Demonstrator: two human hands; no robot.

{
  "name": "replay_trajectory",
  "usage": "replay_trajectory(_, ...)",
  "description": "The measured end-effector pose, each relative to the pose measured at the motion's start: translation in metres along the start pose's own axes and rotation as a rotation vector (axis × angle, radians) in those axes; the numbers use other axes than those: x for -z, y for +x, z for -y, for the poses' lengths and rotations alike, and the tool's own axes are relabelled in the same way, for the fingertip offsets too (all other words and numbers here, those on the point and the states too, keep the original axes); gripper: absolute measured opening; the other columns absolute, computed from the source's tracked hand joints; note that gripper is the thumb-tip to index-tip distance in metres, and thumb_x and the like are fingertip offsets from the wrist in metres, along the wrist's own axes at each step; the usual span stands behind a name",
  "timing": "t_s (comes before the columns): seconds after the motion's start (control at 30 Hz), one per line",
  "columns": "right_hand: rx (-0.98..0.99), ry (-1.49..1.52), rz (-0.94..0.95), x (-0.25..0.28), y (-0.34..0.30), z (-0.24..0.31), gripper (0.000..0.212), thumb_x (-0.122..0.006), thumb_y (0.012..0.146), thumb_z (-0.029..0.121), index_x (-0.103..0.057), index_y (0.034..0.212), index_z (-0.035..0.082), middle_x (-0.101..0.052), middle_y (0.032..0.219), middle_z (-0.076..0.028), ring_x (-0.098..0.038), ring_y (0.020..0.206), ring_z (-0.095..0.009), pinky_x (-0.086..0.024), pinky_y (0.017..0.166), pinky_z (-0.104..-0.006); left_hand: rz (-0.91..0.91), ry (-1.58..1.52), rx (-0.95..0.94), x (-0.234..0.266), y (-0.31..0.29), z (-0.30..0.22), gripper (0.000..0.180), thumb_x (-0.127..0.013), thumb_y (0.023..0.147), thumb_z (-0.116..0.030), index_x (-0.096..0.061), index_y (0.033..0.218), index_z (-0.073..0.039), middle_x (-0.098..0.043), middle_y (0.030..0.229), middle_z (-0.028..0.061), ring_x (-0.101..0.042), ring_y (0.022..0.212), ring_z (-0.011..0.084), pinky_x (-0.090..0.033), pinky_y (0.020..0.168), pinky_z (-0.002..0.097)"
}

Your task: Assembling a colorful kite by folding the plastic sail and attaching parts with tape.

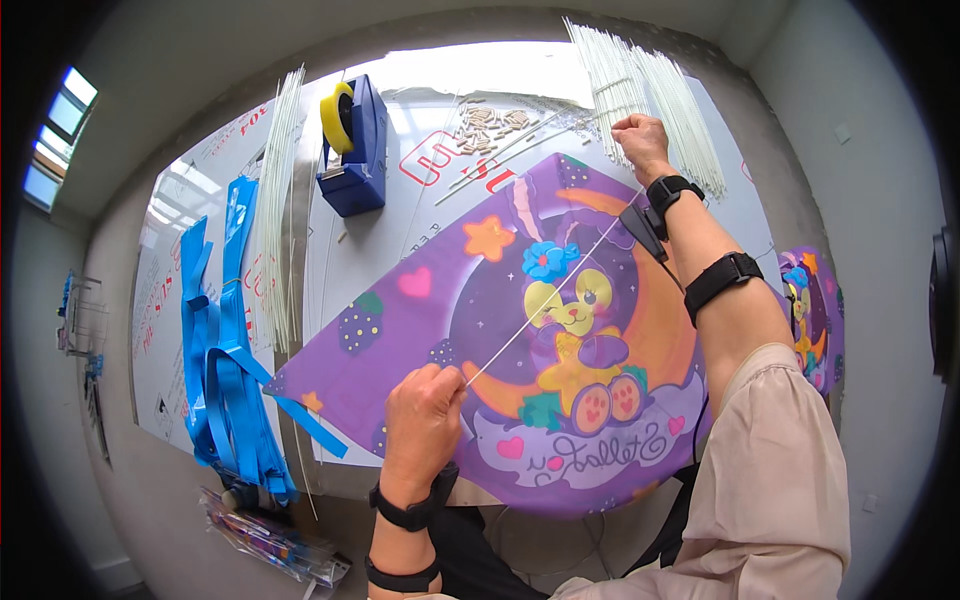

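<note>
A purple printed kite sail (420, 310) with a cartoon rabbit, moon and stars lies across the near part of the table and over its front edge. My left hand (425, 420) is closed over its lower left part, gripping a thin white rod (540, 307). The rod runs diagonally up across the sail toward my right wrist, where its far end is hidden. My right hand (641, 140) is beyond the sail's upper edge, beside a bundle of pale thin rods (615, 85). Its fingers are curled together; what they hold cannot be made out.
A blue tape dispenser (355, 185) with yellow tape stands at the back left. Small beige pieces (485, 125) are piled near the back middle. Blue strips (235, 330) hang over the left front edge beside another rod bundle (280, 210). Another printed sheet (815, 320) lies at right.
</note>
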State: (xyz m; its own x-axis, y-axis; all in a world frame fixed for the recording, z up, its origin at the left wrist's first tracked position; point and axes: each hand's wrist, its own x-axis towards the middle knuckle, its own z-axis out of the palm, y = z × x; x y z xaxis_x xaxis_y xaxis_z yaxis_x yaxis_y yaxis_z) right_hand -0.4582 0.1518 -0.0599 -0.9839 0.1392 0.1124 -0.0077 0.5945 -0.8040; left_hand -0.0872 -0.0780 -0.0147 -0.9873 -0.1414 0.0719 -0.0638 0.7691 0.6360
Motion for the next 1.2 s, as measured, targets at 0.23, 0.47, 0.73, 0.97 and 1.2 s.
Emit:
replay_trajectory(0.23, 0.256, -0.223, 0.156, -0.006, 0.019, -0.008, 0.012, -0.065, 0.074, 0.015, -0.073, 0.083, 0.011, -0.070, 0.086, -0.010, -0.067, 0.083, -0.023, -0.052, 0.078, -0.0317, 0.092, -0.059, 0.167, 0.051, -0.029, 0.010, 0.010, -0.065, 0.068, 0.006, -0.059, 0.075, 0.002, -0.050, 0.063, 0.0100, -0.050, 0.058, 0.0217, -0.037, 0.054, 0.0311)
replay_trajectory(0.47, 0.240, -0.265, -0.058, -0.034, 0.016, 0.001, 0.016, -0.059, 0.077, 0.012, -0.073, 0.086, 0.011, -0.070, 0.089, -0.010, -0.067, 0.086, -0.026, -0.052, 0.081, -0.0350, -0.008, -0.158, 0.359, 0.079, -0.064, 0.029, 0.010, -0.064, 0.069, 0.008, -0.061, 0.076, 0.004, -0.051, 0.064, 0.0083, -0.049, 0.056, 0.0156, -0.035, 0.052, 0.0284)
replay_trajectory(0.73, 0.202, -0.510, 0.077, -0.034, 0.019, 0.018, 0.018, -0.056, 0.080, 0.011, -0.072, 0.089, 0.013, -0.066, 0.098, -0.012, -0.063, 0.095, -0.028, -0.050, 0.085, -0.0378, -0.141, -0.239, 0.459, 0.073, -0.073, 0.036, 0.010, -0.065, 0.069, 0.009, -0.061, 0.077, 0.005, -0.051, 0.066, 0.0042, -0.046, 0.059, 0.0102, -0.034, 0.053, 0.0244)
replay_trajectory(0.97, 0.386, -0.416, 0.094, -0.046, 0.021, 0.007, 0.014, -0.064, 0.077, 0.020, -0.071, 0.086, 0.013, -0.067, 0.095, -0.010, -0.063, 0.093, -0.027, -0.050, 0.084, -0.0379, -0.150, -0.266, 0.453, 0.067, -0.067, 0.029, 0.007, -0.065, 0.070, 0.007, -0.062, 0.075, 0.003, -0.053, 0.066, 0.0014, -0.046, 0.062, 0.0080, -0.034, 0.056, 0.0229)
replay_trajectory(1.2, 0.454, -0.571, 0.086, -0.055, 0.025, 0.010, 0.013, -0.059, 0.080, 0.014, -0.069, 0.086, 0.008, -0.069, 0.091, -0.014, -0.066, 0.087, -0.030, -0.051, 0.080, -0.0404, -0.148, -0.270, 0.452, 0.067, -0.066, 0.022, 0.008, -0.066, 0.070, 0.007, -0.062, 0.076, 0.003, -0.052, 0.066, 0.0015, -0.046, 0.061, 0.0083, -0.034, 0.055, 0.0233)
